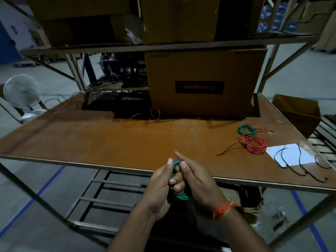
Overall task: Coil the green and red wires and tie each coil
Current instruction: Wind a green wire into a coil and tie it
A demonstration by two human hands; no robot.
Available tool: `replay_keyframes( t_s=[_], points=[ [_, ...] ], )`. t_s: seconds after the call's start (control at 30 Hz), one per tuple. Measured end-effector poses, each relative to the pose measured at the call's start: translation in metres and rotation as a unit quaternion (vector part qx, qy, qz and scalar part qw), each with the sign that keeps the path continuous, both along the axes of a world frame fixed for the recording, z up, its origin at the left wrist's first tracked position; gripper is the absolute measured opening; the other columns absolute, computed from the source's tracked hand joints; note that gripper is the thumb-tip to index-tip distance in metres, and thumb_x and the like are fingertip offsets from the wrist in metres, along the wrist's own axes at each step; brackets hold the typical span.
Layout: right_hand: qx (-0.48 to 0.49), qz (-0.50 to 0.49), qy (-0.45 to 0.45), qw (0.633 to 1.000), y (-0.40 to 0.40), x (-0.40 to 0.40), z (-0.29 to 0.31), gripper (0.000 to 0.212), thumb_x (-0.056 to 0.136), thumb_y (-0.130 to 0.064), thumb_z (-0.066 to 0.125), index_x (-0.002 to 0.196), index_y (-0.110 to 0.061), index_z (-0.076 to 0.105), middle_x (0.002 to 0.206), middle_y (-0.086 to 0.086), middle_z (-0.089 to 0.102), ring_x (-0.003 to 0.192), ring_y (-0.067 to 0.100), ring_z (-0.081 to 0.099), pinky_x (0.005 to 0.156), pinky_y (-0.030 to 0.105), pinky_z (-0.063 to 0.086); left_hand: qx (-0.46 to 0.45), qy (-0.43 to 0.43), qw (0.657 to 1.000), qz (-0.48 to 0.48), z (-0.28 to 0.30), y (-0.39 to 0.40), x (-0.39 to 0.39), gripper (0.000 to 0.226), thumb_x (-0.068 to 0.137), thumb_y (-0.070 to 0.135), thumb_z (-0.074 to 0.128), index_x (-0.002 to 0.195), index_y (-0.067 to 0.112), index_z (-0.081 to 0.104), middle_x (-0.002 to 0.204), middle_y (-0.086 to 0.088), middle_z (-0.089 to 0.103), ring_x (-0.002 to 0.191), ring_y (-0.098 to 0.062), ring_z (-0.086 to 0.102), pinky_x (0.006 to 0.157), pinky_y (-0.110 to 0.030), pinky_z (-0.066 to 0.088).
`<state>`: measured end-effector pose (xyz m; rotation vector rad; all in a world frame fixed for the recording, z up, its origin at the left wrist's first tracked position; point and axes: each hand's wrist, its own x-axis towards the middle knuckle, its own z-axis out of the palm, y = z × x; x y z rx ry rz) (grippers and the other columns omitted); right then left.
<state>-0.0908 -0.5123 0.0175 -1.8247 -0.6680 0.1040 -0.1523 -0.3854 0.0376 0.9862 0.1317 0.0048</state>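
Both hands meet just off the tabletop near edge, the left hand fingers clamped on a green coil, the right hand closed against it with forefinger extended, while finished green and red coils lie touching at far right.

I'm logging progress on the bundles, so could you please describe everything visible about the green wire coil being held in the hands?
The green wire coil is a small bundle of thin, plastic-insulated wire wound into several loops. It is held in the air just in front of the near edge of the table, not resting on it. The left hand grips it with fingers curled through the loops; the right hand touches its top. Much of it is hidden, so whether it is tied cannot be told.
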Motion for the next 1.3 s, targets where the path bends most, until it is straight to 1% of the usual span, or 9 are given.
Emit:
replay_keyframes(
  t_s=[0.2,0.33,0.43,0.6,0.8,0.97,1.1,1.23,1.3],
  points=[
    [0.041,-0.053,-0.020,0.998,0.032,0.031,-0.011,0.029,0.100,-0.030,0.050,0.117,-0.022,0.073,0.106,-0.008,0.074,0.105,0.011,0.068,0.093,0.042,0.053,0.025,0.023,0.998,-0.048,-0.010,0.040,0.035,0.036,0.105,0.040,0.041,0.091,0.007,0.050,0.059,0.004,0.028,0.047,-0.008,0.032,0.046,-0.020,0.028],
    [0.054,-0.137,-0.041,0.988,0.067,0.057,-0.021,0.023,0.101,-0.023,0.055,0.112,-0.023,0.075,0.103,-0.010,0.073,0.101,0.008,0.068,0.086,0.037,0.056,0.298,-0.015,0.954,0.032,-0.014,0.073,0.076,0.036,0.105,0.035,0.047,0.097,0.001,0.056,0.059,0.003,0.054,0.056,-0.015,0.056,0.053,-0.025,0.047],
    [0.068,-0.199,-0.024,0.977,0.093,0.080,-0.022,0.021,0.102,-0.018,0.056,0.110,-0.023,0.075,0.105,-0.010,0.074,0.102,0.004,0.067,0.087,0.033,0.056,0.369,-0.028,0.926,0.070,-0.017,0.094,0.106,0.020,0.103,0.033,0.054,0.101,0.013,0.058,0.071,0.001,0.070,0.063,-0.011,0.065,0.058,-0.025,0.051],
    [0.141,-0.282,0.037,0.948,0.129,0.116,-0.021,0.021,0.102,-0.017,0.055,0.107,-0.020,0.075,0.079,-0.014,0.070,0.078,0.004,0.064,0.074,0.030,0.049,0.365,-0.036,0.930,0.037,-0.020,0.122,0.157,0.004,0.104,0.023,0.054,0.103,0.020,0.056,0.079,0.001,0.071,0.064,-0.006,0.061,0.060,-0.023,0.049],
    [0.179,-0.314,0.064,0.930,0.154,0.137,-0.029,0.023,0.103,-0.017,0.053,0.111,-0.023,0.074,0.059,-0.009,0.051,0.059,0.008,0.047,0.057,0.024,0.040,0.158,0.023,0.987,0.007,-0.027,0.137,0.197,0.008,0.104,0.013,0.052,0.099,0.009,0.056,0.071,0.002,0.060,0.053,-0.006,0.047,0.050,-0.019,0.040],
    [0.245,-0.318,0.160,0.902,0.153,0.146,-0.028,0.026,0.102,-0.007,0.052,0.114,-0.017,0.072,0.093,0.007,0.076,0.087,0.017,0.069,0.086,0.036,0.056,0.321,-0.018,0.946,-0.027,-0.045,0.139,0.226,0.012,0.103,0.018,0.055,0.091,0.017,0.056,0.071,0.001,0.064,0.052,-0.006,0.054,0.055,-0.026,0.044],
    [0.149,-0.362,0.108,0.914,0.129,0.159,-0.032,0.020,0.099,-0.023,0.061,0.114,-0.020,0.074,0.100,0.001,0.077,0.098,0.016,0.072,0.090,0.041,0.058,0.473,-0.085,0.874,-0.075,-0.041,0.124,0.247,0.016,0.102,0.023,0.057,0.086,0.023,0.056,0.072,0.005,0.067,0.055,0.001,0.058,0.051,-0.014,0.043],
    [0.109,-0.397,0.058,0.909,0.106,0.169,-0.034,0.021,0.098,-0.024,0.063,0.113,-0.020,0.076,0.105,-0.007,0.076,0.104,0.004,0.069,0.091,0.032,0.056,0.424,-0.089,0.892,-0.127,-0.037,0.103,0.264,0.012,0.101,0.021,0.059,0.090,0.016,0.061,0.069,0.006,0.068,0.056,-0.005,0.058,0.054,-0.023,0.046],
    [0.140,-0.421,0.070,0.894,0.093,0.172,-0.035,0.013,0.096,-0.022,0.066,0.102,-0.022,0.077,0.093,-0.006,0.077,0.089,0.007,0.070,0.079,0.032,0.056,0.372,-0.072,0.912,-0.158,-0.036,0.089,0.271,0.013,0.101,0.016,0.059,0.096,0.005,0.062,0.068,0.004,0.067,0.055,-0.008,0.055,0.053,-0.022,0.044]
  ],
)
